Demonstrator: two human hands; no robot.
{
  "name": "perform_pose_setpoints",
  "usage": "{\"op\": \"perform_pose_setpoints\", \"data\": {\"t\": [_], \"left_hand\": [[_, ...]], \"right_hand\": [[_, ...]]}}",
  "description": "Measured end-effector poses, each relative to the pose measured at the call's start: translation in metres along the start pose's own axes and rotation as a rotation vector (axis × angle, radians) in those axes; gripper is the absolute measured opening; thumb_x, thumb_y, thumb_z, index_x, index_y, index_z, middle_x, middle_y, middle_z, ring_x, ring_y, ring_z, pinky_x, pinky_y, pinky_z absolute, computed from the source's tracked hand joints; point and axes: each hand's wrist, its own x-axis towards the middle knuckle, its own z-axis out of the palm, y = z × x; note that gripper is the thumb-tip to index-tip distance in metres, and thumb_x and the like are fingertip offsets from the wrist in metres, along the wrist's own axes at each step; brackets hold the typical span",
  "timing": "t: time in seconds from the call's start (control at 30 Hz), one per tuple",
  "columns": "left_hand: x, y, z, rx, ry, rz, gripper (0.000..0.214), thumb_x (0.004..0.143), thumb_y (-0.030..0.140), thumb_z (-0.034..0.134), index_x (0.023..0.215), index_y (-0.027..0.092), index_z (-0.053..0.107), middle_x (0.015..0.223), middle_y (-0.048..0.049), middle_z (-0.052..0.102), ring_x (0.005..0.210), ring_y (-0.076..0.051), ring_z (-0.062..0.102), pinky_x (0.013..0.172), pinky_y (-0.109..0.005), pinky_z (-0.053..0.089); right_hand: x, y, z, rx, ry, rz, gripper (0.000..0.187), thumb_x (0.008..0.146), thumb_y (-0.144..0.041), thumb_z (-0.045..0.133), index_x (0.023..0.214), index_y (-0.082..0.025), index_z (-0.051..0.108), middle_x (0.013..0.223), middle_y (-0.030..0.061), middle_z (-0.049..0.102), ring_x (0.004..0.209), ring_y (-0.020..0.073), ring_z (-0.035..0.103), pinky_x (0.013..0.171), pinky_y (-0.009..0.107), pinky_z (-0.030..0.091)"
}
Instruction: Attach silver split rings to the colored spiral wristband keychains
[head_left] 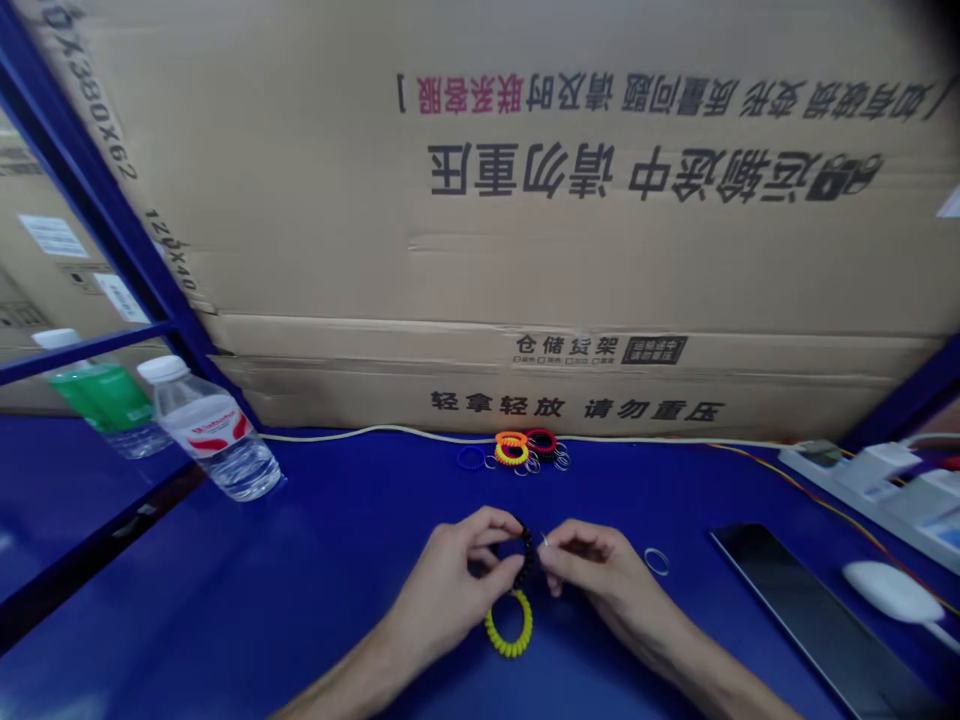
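Observation:
My left hand point(476, 570) is closed on a black coiled wristband point(527, 555), gripping it between thumb and fingers. Close beside it on the right, my right hand point(589, 560) pinches a small metal ring point(544, 540), mostly covered by the fingertips. Whether ring and band touch is hard to see. On the blue surface just below the hands is a yellow coiled wristband point(510, 650). Another metal ring point(656, 562) lies to the right of my right hand.
A pile of coiled wristbands point(511, 454) with metal rings lies at the back against a large cardboard box point(480, 270). Water bottles point(217, 435) stand at left. A dark phone-like slab point(810, 610), a white mouse-like object point(892, 592) and a power strip point(892, 500) sit at right.

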Motion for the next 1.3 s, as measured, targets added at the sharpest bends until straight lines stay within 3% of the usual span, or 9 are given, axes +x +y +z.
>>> {"op": "perform_pose_setpoints", "data": {"t": [0.2, 0.4, 0.53, 0.7, 0.9, 1.0, 1.13, 1.3], "left_hand": [[-0.003, 0.001, 0.001, 0.166, 0.010, 0.140, 0.024, 0.085, 0.017, 0.058, 0.108, 0.021, 0.062, 0.078, 0.0010, 0.071, 0.060, -0.011, 0.064, 0.062, -0.019, 0.050], [-0.001, 0.003, 0.000, -0.060, -0.013, -0.031, 0.020, 0.083, 0.022, 0.062, 0.103, 0.019, 0.061, 0.105, -0.0057, 0.069, 0.066, -0.012, 0.067, 0.064, -0.021, 0.054], [0.000, 0.002, 0.000, -0.177, -0.049, -0.093, 0.023, 0.082, 0.024, 0.063, 0.103, 0.016, 0.059, 0.107, -0.0084, 0.068, 0.059, -0.010, 0.065, 0.060, -0.021, 0.054], [-0.002, 0.003, 0.002, -0.004, -0.003, -0.003, 0.020, 0.082, 0.018, 0.061, 0.102, 0.019, 0.062, 0.098, -0.0035, 0.070, 0.065, -0.011, 0.065, 0.063, -0.019, 0.051], [-0.005, 0.005, 0.003, 0.156, -0.004, 0.100, 0.026, 0.082, 0.012, 0.057, 0.105, 0.021, 0.062, 0.076, 0.0016, 0.069, 0.059, -0.011, 0.061, 0.060, -0.018, 0.048], [-0.005, 0.006, 0.002, 0.150, -0.004, 0.092, 0.026, 0.081, 0.012, 0.057, 0.105, 0.021, 0.062, 0.082, 0.0004, 0.071, 0.059, -0.010, 0.061, 0.060, -0.018, 0.048], [-0.002, 0.004, 0.000, -0.023, -0.001, -0.024, 0.020, 0.082, 0.018, 0.060, 0.102, 0.019, 0.061, 0.101, -0.0046, 0.070, 0.060, -0.009, 0.063, 0.060, -0.019, 0.050], [0.000, 0.003, -0.001, -0.128, -0.029, -0.084, 0.021, 0.081, 0.020, 0.062, 0.102, 0.018, 0.059, 0.106, -0.0062, 0.068, 0.055, -0.007, 0.061, 0.056, -0.018, 0.049]], "right_hand": [[-0.001, -0.002, 0.001, 0.261, -0.068, 0.136, 0.018, 0.074, -0.029, 0.078, 0.078, -0.013, 0.070, 0.069, 0.0028, 0.065, 0.065, 0.0133, 0.058, 0.066, 0.027, 0.046], [0.001, 0.005, -0.002, 0.120, -0.055, 0.004, 0.016, 0.075, -0.026, 0.078, 0.072, -0.016, 0.065, 0.071, 0.0008, 0.067, 0.066, 0.0127, 0.059, 0.069, 0.027, 0.045], [0.003, 0.008, -0.003, 0.099, -0.076, -0.049, 0.018, 0.072, -0.024, 0.079, 0.073, -0.018, 0.063, 0.079, -0.0016, 0.065, 0.065, 0.0113, 0.057, 0.067, 0.027, 0.044], [0.001, 0.001, -0.002, 0.168, -0.146, 0.075, 0.019, 0.070, -0.023, 0.081, 0.079, -0.016, 0.065, 0.072, -0.0010, 0.063, 0.065, 0.0119, 0.057, 0.068, 0.026, 0.044], [0.000, -0.004, 0.000, 0.258, -0.192, 0.157, 0.024, 0.086, -0.034, 0.065, 0.080, -0.011, 0.067, 0.076, 0.0066, 0.066, 0.066, 0.0136, 0.060, 0.069, 0.028, 0.046], [0.000, -0.001, 0.000, 0.246, -0.182, 0.133, 0.023, 0.086, -0.033, 0.065, 0.081, -0.011, 0.068, 0.077, 0.0063, 0.065, 0.066, 0.0136, 0.059, 0.068, 0.028, 0.046], [0.001, 0.003, -0.001, 0.143, -0.110, 0.004, 0.019, 0.083, -0.034, 0.069, 0.082, -0.015, 0.070, 0.080, 0.0037, 0.064, 0.072, 0.0149, 0.057, 0.072, 0.029, 0.045], [0.000, 0.003, -0.002, -0.007, -0.082, -0.085, 0.017, 0.080, -0.032, 0.072, 0.074, -0.016, 0.071, 0.079, 0.0009, 0.059, 0.071, 0.0130, 0.050, 0.066, 0.026, 0.038]]}}
